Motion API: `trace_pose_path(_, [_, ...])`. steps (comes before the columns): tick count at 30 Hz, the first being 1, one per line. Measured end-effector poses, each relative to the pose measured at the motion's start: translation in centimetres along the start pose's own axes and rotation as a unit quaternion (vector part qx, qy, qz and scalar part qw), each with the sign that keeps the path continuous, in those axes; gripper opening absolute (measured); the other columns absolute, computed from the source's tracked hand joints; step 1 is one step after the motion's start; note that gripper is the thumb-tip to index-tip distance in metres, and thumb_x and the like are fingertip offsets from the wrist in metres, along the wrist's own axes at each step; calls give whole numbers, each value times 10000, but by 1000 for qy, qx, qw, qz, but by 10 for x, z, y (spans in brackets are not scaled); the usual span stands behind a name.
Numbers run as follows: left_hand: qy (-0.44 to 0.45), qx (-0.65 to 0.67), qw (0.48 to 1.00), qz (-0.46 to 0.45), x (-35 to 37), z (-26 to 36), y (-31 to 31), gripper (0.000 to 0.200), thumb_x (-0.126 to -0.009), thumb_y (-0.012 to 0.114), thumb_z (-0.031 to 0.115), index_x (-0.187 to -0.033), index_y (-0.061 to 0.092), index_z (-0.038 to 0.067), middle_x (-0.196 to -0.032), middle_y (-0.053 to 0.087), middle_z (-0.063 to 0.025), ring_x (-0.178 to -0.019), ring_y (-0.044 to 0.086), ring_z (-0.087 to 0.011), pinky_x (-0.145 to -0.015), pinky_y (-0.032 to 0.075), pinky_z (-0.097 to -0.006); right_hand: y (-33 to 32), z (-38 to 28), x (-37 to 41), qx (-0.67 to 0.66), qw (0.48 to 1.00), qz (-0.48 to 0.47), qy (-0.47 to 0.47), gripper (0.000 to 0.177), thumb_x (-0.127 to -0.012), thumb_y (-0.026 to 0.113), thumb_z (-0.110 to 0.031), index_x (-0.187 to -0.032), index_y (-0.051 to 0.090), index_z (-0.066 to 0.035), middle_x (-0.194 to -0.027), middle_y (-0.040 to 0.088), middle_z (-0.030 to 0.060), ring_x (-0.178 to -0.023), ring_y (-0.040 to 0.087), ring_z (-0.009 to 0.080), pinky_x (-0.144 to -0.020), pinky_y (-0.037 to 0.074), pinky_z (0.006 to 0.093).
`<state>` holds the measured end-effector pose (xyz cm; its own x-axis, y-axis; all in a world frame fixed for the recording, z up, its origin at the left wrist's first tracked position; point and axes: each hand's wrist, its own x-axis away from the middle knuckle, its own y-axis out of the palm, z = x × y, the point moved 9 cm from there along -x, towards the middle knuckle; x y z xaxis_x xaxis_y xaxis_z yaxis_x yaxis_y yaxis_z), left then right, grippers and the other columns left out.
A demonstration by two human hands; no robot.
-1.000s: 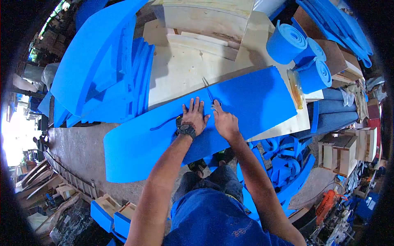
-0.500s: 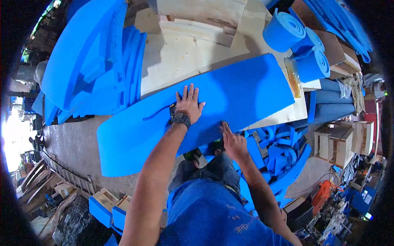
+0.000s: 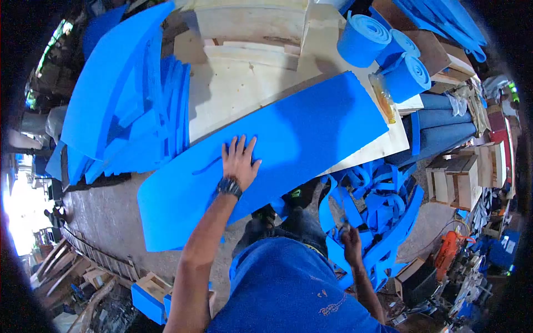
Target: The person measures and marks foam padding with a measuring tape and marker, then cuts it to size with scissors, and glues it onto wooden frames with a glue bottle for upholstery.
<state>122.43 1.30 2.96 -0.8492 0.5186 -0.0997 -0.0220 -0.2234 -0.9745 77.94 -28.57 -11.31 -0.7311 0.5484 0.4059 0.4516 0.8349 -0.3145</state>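
Note:
A long blue foam sheet (image 3: pixel 302 125) lies slantwise across a pale wooden board, its left end hanging past the board. My left hand (image 3: pixel 240 165), a watch on its wrist, rests flat on the sheet with fingers spread. A dark line or strap (image 3: pixel 206 167) runs over the foam beside that hand; what it belongs to is hidden. Off the sheet's near edge, my right hand (image 3: pixel 351 244) is closed beside a heap of blue foam offcuts (image 3: pixel 383 191). Something small seems to show at its fingers, too blurred to name.
Curved blue foam pieces (image 3: pixel 114 94) stand stacked at the left. Several foam rolls (image 3: pixel 363 41) stand at the back right, near a clear bottle with amber contents (image 3: pixel 383 99). A wooden frame (image 3: pixel 455 180) and an orange tool (image 3: pixel 446 254) are on the right.
My right hand has pulled away from the sheet's near edge, down and right over the offcuts. My left hand has slid slightly left and down on the foam. The view has shifted slightly.

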Motion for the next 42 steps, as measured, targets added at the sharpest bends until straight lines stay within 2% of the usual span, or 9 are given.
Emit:
trace_pose_path(8, [-80,113,984,115,50,-6,-45,715,-830,750,277,-1462,488,68,-1256,597,-200,-1126,569,-407,-959,453,-563,105,-141,-177,-419,902,59,80,194,-922,729,-194,-1031,584,-126,-890,583,-29,-729,567,147,-650,482,320])
trace_pose_path(12, [-44,128,984,116,75,-4,-8,687,-765,762,311,-1376,570,63,-1084,635,-178,-1000,604,-401,-867,478,-540,117,-124,-216,-364,920,75,125,348,-841,829,-337,-1019,602,-144,-775,548,-15,-676,542,158,-540,437,344])
trace_pose_path(19, [-63,132,979,142,90,-18,9,702,-757,767,377,-1376,584,102,-1102,639,-157,-1002,593,-386,-887,457,-530,105,-164,-227,-355,924,28,136,264,-810,791,-99,-1041,663,-99,-799,648,32,-662,639,193,-529,505,348])
trace_pose_path(25, [-23,156,976,148,101,-21,6,686,-774,759,387,-1368,583,90,-1053,650,-167,-953,601,-406,-823,457,-525,15,-300,-246,-198,944,157,-211,246,-778,760,-71,-1018,710,-62,-962,687,44,-856,600,184,-782,502,353])
trace_pose_path(30, [-84,192,970,121,90,-34,14,674,-803,733,368,-1406,551,129,-1102,635,-192,-993,592,-405,-884,456,-532,-89,-445,-245,-414,870,20,-267,346,-894,711,-188,-1203,617,-65,-1058,682,68,-908,652,176,-783,550,335])
trace_pose_path(36, [-97,174,977,79,91,-33,11,712,-816,728,373,-1447,508,125,-1138,625,-187,-1050,594,-379,-915,455,-521,-36,-650,-124,-251,797,101,-540,383,-884,727,-152,-1229,622,-21,-1248,636,125,-1147,621,230,-986,542,388])
trace_pose_path(38, [-91,183,975,84,92,-32,9,707,-820,726,374,-1444,509,121,-1134,623,-182,-1043,592,-375,-913,454,-516,40,-694,-143,-597,726,-196,-280,447,-868,751,-124,-1270,604,2,-1266,634,141,-1179,616,276,-999,542,421])
trace_pose_path(39, [-88,177,976,90,92,-32,9,703,-822,730,375,-1438,512,118,-1133,620,-172,-1037,586,-369,-909,453,-514,80,-725,-108,-565,744,-163,-317,484,-849,767,-102,-1284,587,8,-1255,632,146,-1167,619,291,-987,547,420])
trace_pose_path(42, [-93,202,970,98,92,-31,3,693,-824,731,369,-1433,516,118,-1128,619,-166,-1030,583,-368,-904,453,-515,196,-791,-63,-502,734,-258,-379,259,-862,781,-111,-1070,630,-85,-941,679,32,-751,665,133,-594,549,290])
